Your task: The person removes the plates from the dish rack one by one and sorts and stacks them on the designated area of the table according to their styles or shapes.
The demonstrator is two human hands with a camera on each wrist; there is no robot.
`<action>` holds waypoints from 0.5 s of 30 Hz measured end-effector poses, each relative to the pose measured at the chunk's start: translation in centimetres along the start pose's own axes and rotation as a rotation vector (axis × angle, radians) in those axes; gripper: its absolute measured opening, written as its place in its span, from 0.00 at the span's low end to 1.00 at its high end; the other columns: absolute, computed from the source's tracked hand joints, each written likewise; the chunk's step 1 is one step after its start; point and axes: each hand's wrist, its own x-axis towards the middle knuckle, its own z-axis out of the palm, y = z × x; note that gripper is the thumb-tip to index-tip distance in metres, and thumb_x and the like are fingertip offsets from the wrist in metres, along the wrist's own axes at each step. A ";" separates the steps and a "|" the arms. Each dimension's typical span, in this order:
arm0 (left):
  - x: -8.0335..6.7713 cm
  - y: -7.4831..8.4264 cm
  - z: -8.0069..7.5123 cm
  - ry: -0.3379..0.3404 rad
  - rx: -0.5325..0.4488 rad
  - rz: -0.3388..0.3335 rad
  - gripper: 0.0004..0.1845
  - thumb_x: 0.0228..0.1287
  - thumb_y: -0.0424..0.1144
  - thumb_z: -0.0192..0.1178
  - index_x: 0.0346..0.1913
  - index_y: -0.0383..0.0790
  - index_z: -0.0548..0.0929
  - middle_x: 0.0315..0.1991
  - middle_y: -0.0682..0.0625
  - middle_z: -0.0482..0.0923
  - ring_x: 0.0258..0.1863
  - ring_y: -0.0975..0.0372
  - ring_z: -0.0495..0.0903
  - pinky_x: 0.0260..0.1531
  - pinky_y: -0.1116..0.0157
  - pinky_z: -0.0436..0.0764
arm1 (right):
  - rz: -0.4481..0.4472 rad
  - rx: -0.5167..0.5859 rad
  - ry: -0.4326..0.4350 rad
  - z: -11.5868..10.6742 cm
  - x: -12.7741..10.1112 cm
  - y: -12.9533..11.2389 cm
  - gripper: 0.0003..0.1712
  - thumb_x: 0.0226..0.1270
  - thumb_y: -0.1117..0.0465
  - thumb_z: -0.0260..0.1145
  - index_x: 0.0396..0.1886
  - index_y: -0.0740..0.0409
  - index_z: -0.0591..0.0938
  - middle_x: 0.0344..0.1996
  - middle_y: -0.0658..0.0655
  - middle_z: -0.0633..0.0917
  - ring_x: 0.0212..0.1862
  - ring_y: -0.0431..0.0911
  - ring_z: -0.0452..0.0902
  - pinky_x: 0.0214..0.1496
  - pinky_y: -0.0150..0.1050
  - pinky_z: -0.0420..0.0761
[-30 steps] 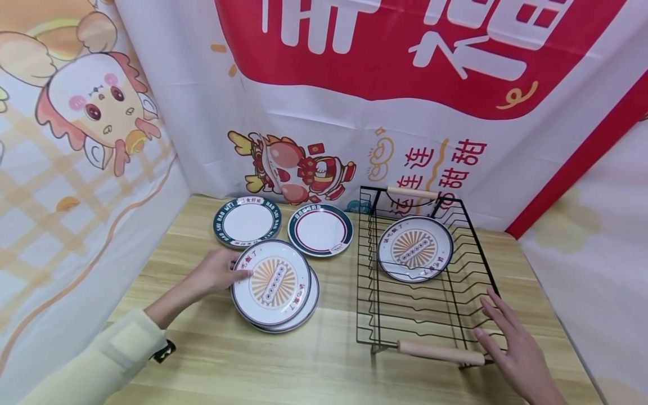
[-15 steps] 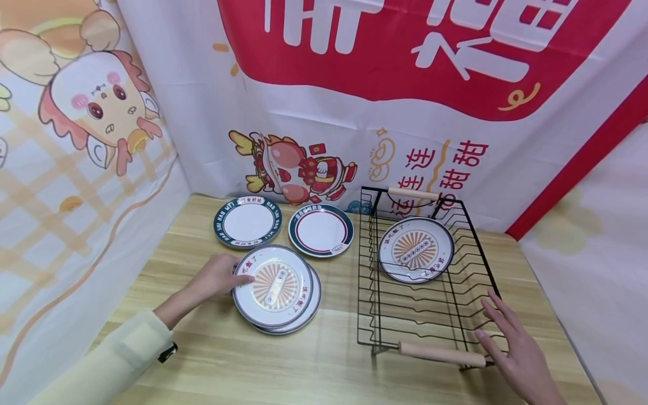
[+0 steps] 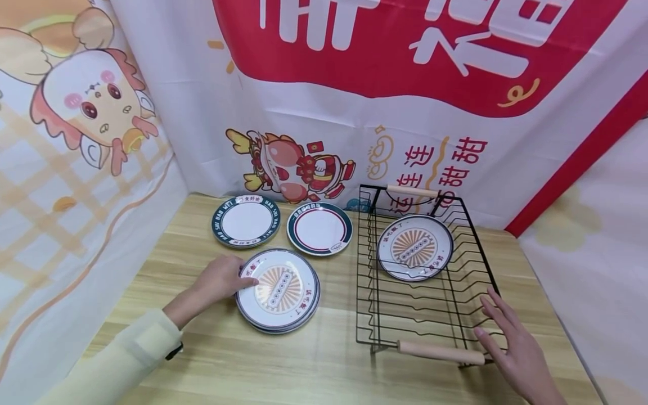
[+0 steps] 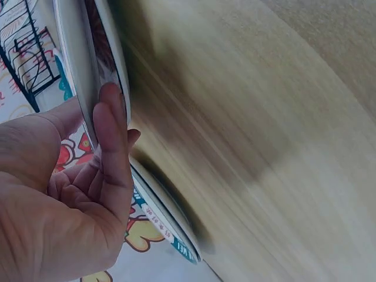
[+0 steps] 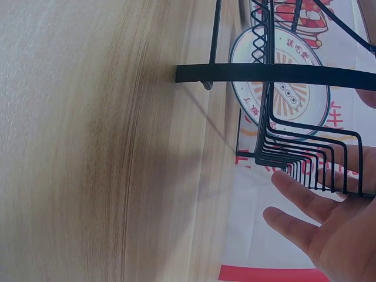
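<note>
My left hand (image 3: 223, 278) pinches the left rim of the upper white plate (image 3: 280, 289), thumb on top, with its orange sunburst print facing up. Another white plate (image 3: 315, 309) lies beneath, only its edge showing. In the left wrist view, fingers (image 4: 110, 120) reach under the held plate (image 4: 75, 53), between it and the lower one. At the right, my right hand (image 3: 521, 351) rests at the side of a black wire dish rack (image 3: 440, 354), its fingers extended. A matching sunburst plate (image 3: 415, 247) leans in the rack's far slots.
Two green-rimmed plates, one with lettering (image 3: 246, 221) and one with a red inner ring (image 3: 320, 229), lie at the back of the wooden table (image 3: 243, 365). A printed cloth (image 3: 314, 101) hangs close behind them and the rack.
My left hand has lowered the upper plate slightly rightward, so it now lines up more closely over the plate beneath. The right hand and rack stay put.
</note>
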 end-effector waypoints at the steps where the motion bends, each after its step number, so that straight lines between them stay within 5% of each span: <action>1: 0.0 0.0 0.1 0.006 0.017 0.001 0.16 0.64 0.49 0.76 0.30 0.41 0.84 0.21 0.51 0.78 0.20 0.61 0.75 0.24 0.65 0.74 | 0.000 0.000 0.000 0.0 0.0 0.0 0.39 0.74 0.55 0.71 0.80 0.55 0.70 0.84 0.51 0.61 0.66 0.13 0.51 0.49 0.73 0.76; 15: -0.2 0.2 1.2 0.035 0.159 0.009 0.23 0.62 0.55 0.77 0.36 0.36 0.84 0.23 0.49 0.76 0.23 0.58 0.75 0.24 0.63 0.73 | 0.013 -0.003 -0.013 -0.1 0.1 -0.1 0.38 0.75 0.54 0.70 0.80 0.55 0.70 0.84 0.53 0.61 0.65 0.14 0.54 0.49 0.73 0.76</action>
